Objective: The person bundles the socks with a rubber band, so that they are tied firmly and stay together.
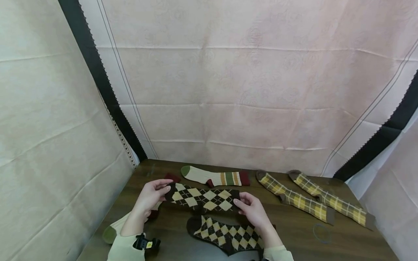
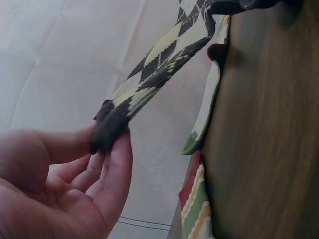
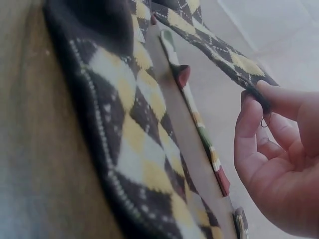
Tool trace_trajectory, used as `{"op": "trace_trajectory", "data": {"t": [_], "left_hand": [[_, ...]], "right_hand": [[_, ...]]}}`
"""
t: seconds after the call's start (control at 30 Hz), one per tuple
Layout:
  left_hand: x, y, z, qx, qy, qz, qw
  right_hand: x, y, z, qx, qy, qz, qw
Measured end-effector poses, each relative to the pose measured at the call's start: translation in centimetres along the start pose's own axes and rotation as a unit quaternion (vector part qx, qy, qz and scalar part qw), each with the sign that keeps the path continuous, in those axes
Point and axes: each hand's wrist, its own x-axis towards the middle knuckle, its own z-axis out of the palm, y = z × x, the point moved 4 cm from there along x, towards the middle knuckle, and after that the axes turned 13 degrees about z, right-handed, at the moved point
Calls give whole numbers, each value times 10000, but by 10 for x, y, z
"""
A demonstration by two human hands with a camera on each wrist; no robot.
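Observation:
A dark argyle sock [image 1: 205,197] with cream and yellow diamonds is stretched level above the table between both hands. My left hand [image 1: 153,197] pinches its dark toe end between thumb and fingers, which the left wrist view shows close up at the sock's tip [image 2: 110,124]. At the other end, my right hand [image 1: 253,210] pinches the cuff. A matching argyle sock [image 1: 225,233] lies flat on the table just below, nearest the right forearm, which covers its cuff end. In the right wrist view this lower sock [image 3: 129,124] fills the left side.
Behind lies a cream sock [image 1: 212,176] with green and red ends. Another cream sock [image 1: 112,230] is partly hidden under the left forearm. Two yellow plaid socks [image 1: 300,201] lie at the right on the wooden table [image 1: 284,239], near a thin blue ring [image 1: 321,233]. Cloth walls [image 1: 248,108] surround it.

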Motion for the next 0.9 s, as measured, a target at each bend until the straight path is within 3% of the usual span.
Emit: {"op": "trace_trajectory", "data": {"t": [0.23,0.5,0.9], "left_hand": [[-1,5,0,277,-176,65,9994],[-4,14,-2,93,-263,18,9996],[-12,32,27,-373,-1048,181,9936]], "right_hand": [[-9,3,-11,152,83,223,9996],[-14,0,-27,20,-397,267,9989],[-32,-5,-73,-635,-840,315,9939]]}}
